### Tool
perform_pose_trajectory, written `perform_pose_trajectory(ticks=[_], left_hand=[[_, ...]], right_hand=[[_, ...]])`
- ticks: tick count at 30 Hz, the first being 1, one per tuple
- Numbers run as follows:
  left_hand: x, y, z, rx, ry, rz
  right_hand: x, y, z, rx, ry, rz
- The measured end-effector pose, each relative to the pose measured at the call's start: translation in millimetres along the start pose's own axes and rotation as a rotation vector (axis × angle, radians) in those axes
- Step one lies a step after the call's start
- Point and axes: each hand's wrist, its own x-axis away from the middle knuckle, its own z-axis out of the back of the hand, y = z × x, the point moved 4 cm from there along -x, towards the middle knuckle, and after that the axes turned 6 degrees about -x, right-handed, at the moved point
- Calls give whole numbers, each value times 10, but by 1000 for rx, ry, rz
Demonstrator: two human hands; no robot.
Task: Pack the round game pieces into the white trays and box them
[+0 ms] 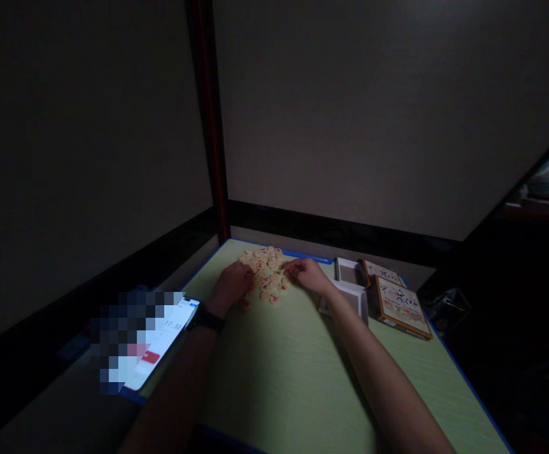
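A heap of round, pale Chinese chess pieces (265,277), several with red characters and some with dark ones, lies loosely at the far end of the green table (274,372). At the heap's left side is my left hand (233,285), its fingers curled together against the pieces; a dark band circles that wrist. My right hand (307,273) rests at the heap's right edge, fingers bent inward and closed near the outer pieces. Whatever either hand's fingertips hold is too small and dim to make out.
Two open white box halves (350,272) sit right of my right hand, partly behind the forearm. Beside them are two printed boxes (402,306) near the right edge. A lit phone (163,343) lies at the left edge. Walls meet in a corner behind the table.
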Motion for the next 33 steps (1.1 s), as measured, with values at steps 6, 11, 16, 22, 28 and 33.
perform_pose_trajectory(ticks=[6, 11, 16, 22, 28, 33], left_hand=[[18, -29, 61, -20, -75, 5], [27, -60, 73, 2, -56, -1], [-7, -142, 134, 189, 89, 115], [-39, -221, 145, 460, 183, 233], [-28, -230, 98, 508, 134, 271], [-22, -187, 127, 270, 157, 144]], right_hand=[[-3, -5, 22, -22, 17, -12], [1, -29, 46, -16, 29, 2], [-2, -47, 37, 13, 33, 22], [16, -111, -38, 79, -20, 66], [83, -231, -158, 203, -96, 144], [171, -365, -301, 366, -170, 224]])
